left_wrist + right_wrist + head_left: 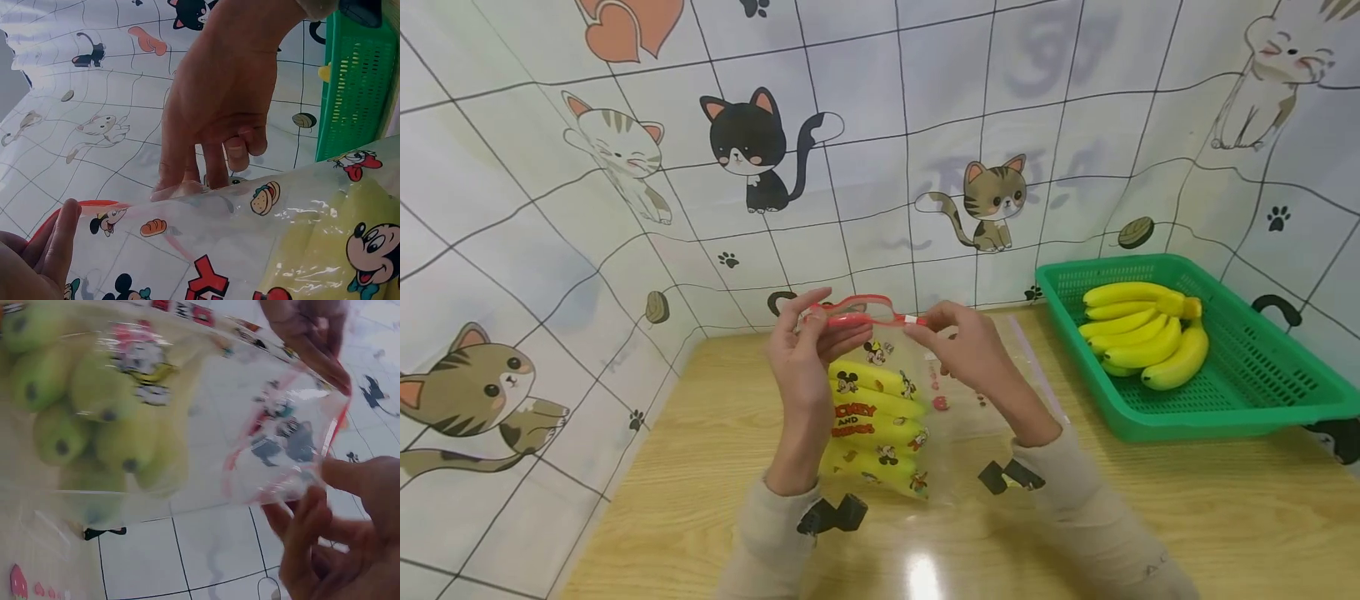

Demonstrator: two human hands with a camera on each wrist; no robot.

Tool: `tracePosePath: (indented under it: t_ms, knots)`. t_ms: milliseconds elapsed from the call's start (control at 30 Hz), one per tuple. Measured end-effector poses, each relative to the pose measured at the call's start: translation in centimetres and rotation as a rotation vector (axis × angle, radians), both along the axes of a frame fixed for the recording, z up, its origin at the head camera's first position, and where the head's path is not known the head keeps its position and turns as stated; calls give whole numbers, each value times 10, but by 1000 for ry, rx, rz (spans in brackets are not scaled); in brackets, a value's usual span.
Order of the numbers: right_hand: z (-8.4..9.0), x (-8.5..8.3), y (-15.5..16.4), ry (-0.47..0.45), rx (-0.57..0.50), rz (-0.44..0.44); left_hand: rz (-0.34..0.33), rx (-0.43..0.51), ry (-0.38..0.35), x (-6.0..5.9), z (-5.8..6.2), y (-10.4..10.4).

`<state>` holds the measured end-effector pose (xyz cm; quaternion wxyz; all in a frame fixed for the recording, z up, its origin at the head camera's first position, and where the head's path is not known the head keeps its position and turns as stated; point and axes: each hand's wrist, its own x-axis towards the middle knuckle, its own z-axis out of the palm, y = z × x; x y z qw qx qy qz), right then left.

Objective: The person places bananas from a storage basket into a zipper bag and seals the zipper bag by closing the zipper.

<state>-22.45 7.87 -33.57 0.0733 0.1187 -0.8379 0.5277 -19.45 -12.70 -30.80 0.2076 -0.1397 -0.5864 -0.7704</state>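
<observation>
A clear zip bag [880,429] printed with cartoon mice holds several yellow bananas [94,419], greenish through the plastic in the right wrist view. Its red zip edge [868,298] faces up, the two sides parted in a loop. My left hand [797,358] holds the left end of this edge between thumb and fingers. At the other end, my right hand [977,346] pinches the edge near a small white piece [911,319]. In the left wrist view the fingertips [169,190] of my right hand meet the bag's top.
On the right stands a green basket [1120,421] with a bunch of bananas [1138,333] inside. Another clear bag [973,400] with pink prints lies flat on the wooden table [700,500]. A cat-patterned sheet [865,167] rises behind and at the sides.
</observation>
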Motion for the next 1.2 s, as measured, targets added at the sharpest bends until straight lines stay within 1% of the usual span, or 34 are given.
tracePosePath:
  t_ms: [67,133,233,367,467,567,733,867,900,967,1067,1133,1200]
  knots:
    - [1,-2,5,-41,-45,18,-28,-7,-9,1,0,3]
    - [2,-2,8,-36,-110,25,-56,-12,-19,1,0,5]
    - [4,-2,11,39,-192,-1,-79,-25,-28,2,1,5]
    - [6,-2,14,161,-274,20,-78,-62,-30,6,3,5]
    - [8,-2,18,225,-300,29,-77,-101,-32,10,5,6]
    - [11,-1,24,252,-303,15,-89,-125,-34,14,6,9]
    - [16,-2,36,257,-286,-7,-129,-160,-31,17,5,15]
    - [15,-6,47,248,-278,-22,-132,-215,-31,17,3,20]
    - [15,-6,49,242,-274,-28,-133,-233,-22,18,3,22]
    - [15,-6,52,222,-269,-41,-129,-293,23,21,2,23]
    - [15,-7,55,192,-251,-49,-129,-410,120,27,6,24]
    - [15,-8,56,187,-249,-43,-118,-496,196,28,12,24]
    - [15,-10,58,192,-245,-42,-106,-560,247,25,23,23]
